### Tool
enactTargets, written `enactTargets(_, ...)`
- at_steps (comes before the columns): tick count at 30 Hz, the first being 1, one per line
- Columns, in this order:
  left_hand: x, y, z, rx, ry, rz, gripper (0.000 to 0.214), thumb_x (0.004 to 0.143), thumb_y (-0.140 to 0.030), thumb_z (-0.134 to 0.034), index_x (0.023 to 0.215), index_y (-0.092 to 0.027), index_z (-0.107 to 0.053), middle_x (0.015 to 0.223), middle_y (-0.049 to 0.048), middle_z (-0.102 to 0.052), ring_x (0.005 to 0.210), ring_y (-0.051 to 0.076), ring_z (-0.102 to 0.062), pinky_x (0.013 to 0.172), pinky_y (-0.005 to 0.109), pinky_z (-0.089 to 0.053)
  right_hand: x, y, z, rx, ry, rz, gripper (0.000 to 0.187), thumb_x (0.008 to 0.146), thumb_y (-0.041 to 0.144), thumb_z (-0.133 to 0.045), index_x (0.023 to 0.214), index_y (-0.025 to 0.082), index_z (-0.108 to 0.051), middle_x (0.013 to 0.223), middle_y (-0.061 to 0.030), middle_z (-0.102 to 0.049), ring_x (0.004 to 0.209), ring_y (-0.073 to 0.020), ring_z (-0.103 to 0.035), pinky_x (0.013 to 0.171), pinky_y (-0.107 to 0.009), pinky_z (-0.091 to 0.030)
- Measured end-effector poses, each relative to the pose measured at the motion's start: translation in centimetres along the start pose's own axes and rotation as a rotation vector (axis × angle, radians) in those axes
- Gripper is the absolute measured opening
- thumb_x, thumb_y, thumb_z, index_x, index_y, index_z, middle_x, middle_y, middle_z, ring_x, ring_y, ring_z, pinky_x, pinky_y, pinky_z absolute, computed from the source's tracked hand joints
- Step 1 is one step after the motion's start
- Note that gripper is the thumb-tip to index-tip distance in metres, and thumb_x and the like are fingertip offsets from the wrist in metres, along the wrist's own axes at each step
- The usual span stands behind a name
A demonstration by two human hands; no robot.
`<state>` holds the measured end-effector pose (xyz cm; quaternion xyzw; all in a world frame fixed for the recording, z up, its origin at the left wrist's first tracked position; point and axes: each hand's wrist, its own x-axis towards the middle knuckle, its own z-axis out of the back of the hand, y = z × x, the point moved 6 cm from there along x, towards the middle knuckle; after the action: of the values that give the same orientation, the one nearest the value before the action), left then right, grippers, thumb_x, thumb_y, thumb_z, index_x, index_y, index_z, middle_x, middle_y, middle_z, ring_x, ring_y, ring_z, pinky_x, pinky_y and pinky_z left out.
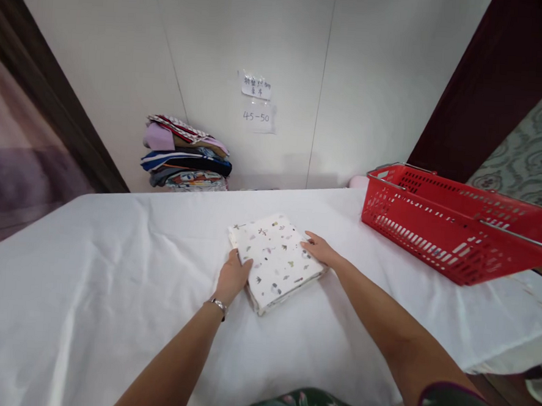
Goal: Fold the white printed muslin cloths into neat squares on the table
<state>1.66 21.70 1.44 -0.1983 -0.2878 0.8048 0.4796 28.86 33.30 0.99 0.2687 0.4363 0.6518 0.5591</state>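
A folded white cloth (279,262) with a small scattered print lies on the table, turned slightly askew. My left hand (233,278) grips its left edge, thumb on top and the other fingers hidden at the side or underneath. At the opposite edge, my right hand (321,250) holds the cloth with its thumb over the top; part of its fingers is out of sight. Several folded layers show along the cloth's near edge.
The table (109,291) has a wrinkled white cover. A red plastic basket (411,230) with metal handles stands at the right. Behind the table's far edge rises a stack of folded fabrics (186,155). Paper notes (258,104) are fixed to the wall.
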Motion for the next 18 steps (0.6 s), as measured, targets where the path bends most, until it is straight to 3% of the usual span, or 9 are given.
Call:
enactTargets(3, -0.3, 0.0, -0.1, 0.062, 0.032, -0.014, 0.062, 0.08, -0.044, -0.051, 0.131, -0.014, -0.032, 0.109, 0.0154, -0.062, 0.098, 0.028, -0.06, 0.08, 0.037, -0.046, -1.9, -1.2, 1.2, 0.035, 0.022, -0.022, 0.063, 0.075, 0.044, -0.061, 0.131, 0.019, -0.046, 0.101, -0.0079, -0.064, 0.089, -0.0202, -0.06, 0.086, -0.034, -0.045)
enactTargets(5, -0.7, -0.6, 0.6, 0.115, -0.034, -0.071, 0.064, 0.08, -0.044, -0.051, 0.132, -0.014, -0.03, 0.117, 0.0163, -0.057, 0.101, 0.029, -0.058, 0.079, 0.04, -0.047, -3.3, -2.2, 1.8, 0.128, 0.051, -0.071, 0.061, 0.075, 0.046, -0.062, 0.128, 0.019, -0.049, 0.098, -0.0076, -0.065, 0.083, -0.0195, -0.06, 0.079, -0.034, -0.049)
enactTargets(8, -2.6, -2.6, 2.0, 0.187, -0.215, -0.356, 0.058, 0.081, -0.039, -0.051, 0.131, -0.014, -0.035, 0.128, 0.0172, -0.048, 0.114, 0.031, -0.049, 0.087, 0.044, -0.045, -5.5, -3.3, 2.1, 0.331, 0.105, -0.143, 0.058, 0.074, 0.044, -0.064, 0.125, 0.02, -0.051, 0.095, -0.0068, -0.065, 0.075, -0.0176, -0.06, 0.068, -0.034, -0.053)
enactTargets(10, -4.6, -3.9, 2.0, 0.184, -0.252, -0.613, 0.047, 0.083, -0.036, -0.05, 0.125, -0.015, -0.043, 0.127, 0.0151, -0.049, 0.117, 0.029, -0.045, 0.094, 0.044, -0.041, -6.6, -3.7, 2.2, 0.456, 0.137, -0.127, 0.057, 0.074, 0.041, -0.065, 0.125, 0.021, -0.051, 0.093, -0.0053, -0.065, 0.074, -0.0156, -0.06, 0.07, -0.034, -0.053)
enactTargets(14, -8.5, -4.6, 0.6, 0.124, -0.117, -0.932, 0.034, 0.085, -0.037, -0.05, 0.115, -0.019, -0.053, 0.119, 0.0098, -0.056, 0.111, 0.023, -0.05, 0.094, 0.041, -0.043, -7.9, -3.7, 1.9, 0.585, 0.219, 0.041, 0.064, 0.065, 0.026, -0.072, 0.125, 0.025, -0.05, 0.102, -0.0017, -0.064, 0.083, -0.0141, -0.06, 0.078, -0.03, -0.048)
enactTargets(18, -10.2, -4.2, -0.6, 0.124, 0.008, -1.024, 0.031, 0.084, -0.037, -0.053, 0.109, -0.02, -0.057, 0.111, 0.0087, -0.06, 0.104, 0.022, -0.054, 0.093, 0.042, -0.043, -7.6, -4.0, 1.5, 0.462, 0.157, 0.165, 0.063, 0.06, 0.021, -0.07, 0.121, 0.021, -0.055, 0.092, 0.0, -0.065, 0.073, -0.0128, -0.057, 0.068, -0.026, -0.046)
